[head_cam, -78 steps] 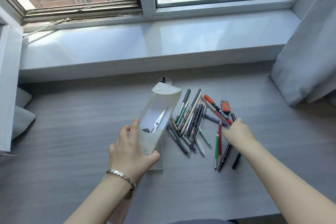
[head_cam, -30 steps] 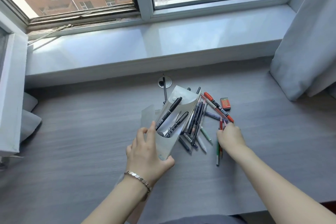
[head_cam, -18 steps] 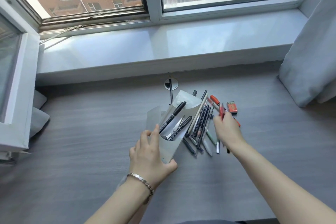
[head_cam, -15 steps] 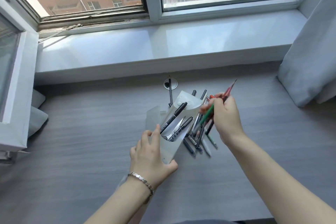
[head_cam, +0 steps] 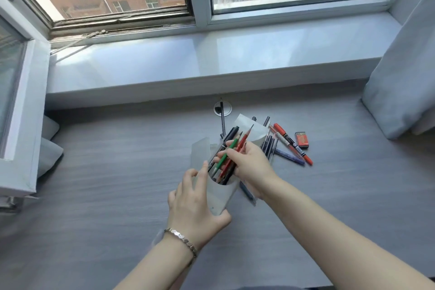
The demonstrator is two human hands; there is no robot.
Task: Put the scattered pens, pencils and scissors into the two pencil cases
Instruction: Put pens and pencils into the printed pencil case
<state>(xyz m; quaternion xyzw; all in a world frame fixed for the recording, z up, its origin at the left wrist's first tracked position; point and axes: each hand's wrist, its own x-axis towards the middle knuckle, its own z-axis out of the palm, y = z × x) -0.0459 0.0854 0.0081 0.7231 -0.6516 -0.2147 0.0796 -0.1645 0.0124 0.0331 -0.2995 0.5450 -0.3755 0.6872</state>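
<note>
head view. left hand wraps the lower end of the translucent pencil case, thumb on the near side, fingers on the far side, clamped on it with the mouth tilted up and away. right hand sits just past the case mouth, fingers closed around a small bundle: green pencil, red pencil and at least one dark pen whose body is mostly hidden by the fingers. lower ends of the bundle are inside the mouth; sharpened tips point up and away from the hand.

black pens already stand in the case beside the bundle. a second translucent case lies just beyond the left fingers. to the far right of the right hand, loose pens remain on the desk: red marker, blue pen, a row of dark pens, and a small red box. one thin black pen lies further off, across a round desk grommet.

judgement: step in hand is seating the bundle. best done by keeping the mouth held wide and tilted, steering the lower ends along the open side clear of the pens already inside, then loosening the fingers so the lot slides down. risk: a pencil catches on the rim or on the standing pens and tips out.
</note>
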